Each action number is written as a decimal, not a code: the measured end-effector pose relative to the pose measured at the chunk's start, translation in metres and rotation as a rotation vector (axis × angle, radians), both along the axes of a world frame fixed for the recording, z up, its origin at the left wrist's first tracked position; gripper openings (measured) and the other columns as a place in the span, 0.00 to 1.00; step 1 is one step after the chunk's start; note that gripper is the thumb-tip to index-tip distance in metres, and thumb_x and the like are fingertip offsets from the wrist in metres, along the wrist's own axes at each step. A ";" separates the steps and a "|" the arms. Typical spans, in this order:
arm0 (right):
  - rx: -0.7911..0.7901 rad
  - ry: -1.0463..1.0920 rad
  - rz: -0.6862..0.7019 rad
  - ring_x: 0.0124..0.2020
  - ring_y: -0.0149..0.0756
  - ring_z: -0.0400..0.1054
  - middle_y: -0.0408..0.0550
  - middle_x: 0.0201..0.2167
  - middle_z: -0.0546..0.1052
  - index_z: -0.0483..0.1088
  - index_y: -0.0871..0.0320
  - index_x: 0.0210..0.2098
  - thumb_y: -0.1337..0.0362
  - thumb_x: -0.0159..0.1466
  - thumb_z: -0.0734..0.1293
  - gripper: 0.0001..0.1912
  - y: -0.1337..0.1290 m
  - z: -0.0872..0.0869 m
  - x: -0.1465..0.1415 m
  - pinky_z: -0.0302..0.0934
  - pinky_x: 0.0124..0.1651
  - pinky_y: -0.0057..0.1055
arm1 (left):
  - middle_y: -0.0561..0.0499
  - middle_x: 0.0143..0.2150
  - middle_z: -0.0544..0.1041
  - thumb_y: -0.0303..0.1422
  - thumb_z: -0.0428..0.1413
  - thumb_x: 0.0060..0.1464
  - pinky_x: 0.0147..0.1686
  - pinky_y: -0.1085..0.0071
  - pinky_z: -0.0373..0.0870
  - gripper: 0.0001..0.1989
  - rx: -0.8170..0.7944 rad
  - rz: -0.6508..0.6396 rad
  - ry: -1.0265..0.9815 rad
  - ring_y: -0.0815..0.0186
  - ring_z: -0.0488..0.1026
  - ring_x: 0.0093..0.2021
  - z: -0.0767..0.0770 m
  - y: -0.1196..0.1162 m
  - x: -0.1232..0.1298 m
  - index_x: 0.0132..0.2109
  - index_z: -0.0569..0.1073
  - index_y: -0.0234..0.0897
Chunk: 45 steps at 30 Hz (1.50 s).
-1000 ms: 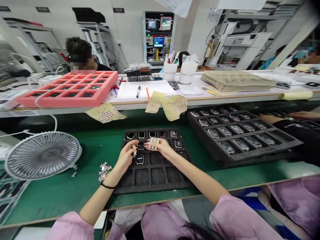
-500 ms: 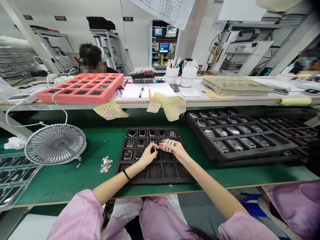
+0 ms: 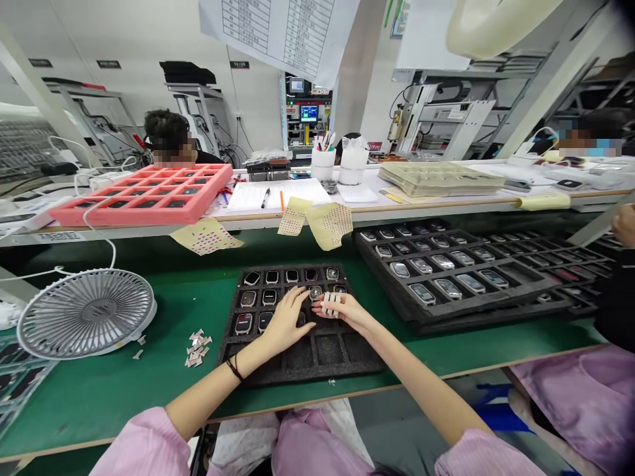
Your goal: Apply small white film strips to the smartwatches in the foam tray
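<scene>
A black foam tray (image 3: 297, 365) lies on the green mat, with rows of watch faces in its upper compartments and bare compartments along its front. My left hand (image 3: 288, 322) is over the tray's middle, fingers spread, partly hiding the watches below. My right hand (image 3: 342, 309) is curled above the tray's right part, with several small pale pieces (image 3: 331, 305) held along its fingers. A watch (image 3: 315, 291) shows just beyond the fingertips, between both hands. Left of the tray is a small pile of pinkish-white scraps (image 3: 198, 348).
A grey fan (image 3: 86, 314) stands at the left. More black trays of watches (image 3: 461, 284) are stacked at the right. On the shelf are a pink foam tray (image 3: 143, 215), pens in a cup (image 3: 323, 163) and beige trays (image 3: 441, 180). Another person's hand (image 3: 624, 225) is at the far right.
My left hand has opened from a pinch near the right fingertips and moved down-left over the tray. My right hand keeps its pale pieces. The whole view has shifted.
</scene>
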State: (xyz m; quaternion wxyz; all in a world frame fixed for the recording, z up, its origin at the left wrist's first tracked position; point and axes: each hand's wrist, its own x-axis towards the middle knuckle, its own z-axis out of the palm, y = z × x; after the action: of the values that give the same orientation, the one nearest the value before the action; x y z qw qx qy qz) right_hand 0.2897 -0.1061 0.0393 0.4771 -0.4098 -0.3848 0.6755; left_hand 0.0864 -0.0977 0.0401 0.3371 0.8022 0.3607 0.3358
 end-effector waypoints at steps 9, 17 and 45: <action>-0.017 -0.064 0.098 0.35 0.45 0.78 0.53 0.32 0.81 0.75 0.60 0.36 0.51 0.47 0.78 0.24 -0.006 -0.003 -0.006 0.74 0.38 0.41 | 0.42 0.56 0.75 0.33 0.63 0.51 0.56 0.59 0.68 0.26 0.009 -0.248 -0.039 0.55 0.73 0.54 0.011 0.015 0.021 0.57 0.70 0.39; 0.090 -0.343 -0.165 0.30 0.43 0.76 0.51 0.29 0.78 0.70 0.59 0.47 0.49 0.63 0.60 0.23 -0.009 -0.016 0.036 0.71 0.39 0.44 | 0.42 0.52 0.78 0.32 0.66 0.46 0.55 0.60 0.67 0.25 0.077 -0.160 0.191 0.53 0.74 0.53 -0.001 0.021 0.024 0.53 0.75 0.38; 0.630 -0.929 -0.472 0.45 0.45 0.69 0.53 0.41 0.73 0.72 0.54 0.42 0.57 0.70 0.58 0.14 -0.013 -0.058 0.059 0.65 0.42 0.37 | 0.48 0.47 0.79 0.43 0.63 0.53 0.46 0.65 0.67 0.23 0.451 -0.287 0.491 0.60 0.75 0.44 0.022 -0.031 -0.032 0.54 0.71 0.43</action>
State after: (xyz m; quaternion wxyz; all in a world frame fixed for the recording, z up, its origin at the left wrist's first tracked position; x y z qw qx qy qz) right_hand 0.3486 -0.1191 -0.0187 0.4947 -0.5751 -0.6327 0.1558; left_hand 0.0540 -0.1285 0.0617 0.0987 0.9556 0.2314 0.1536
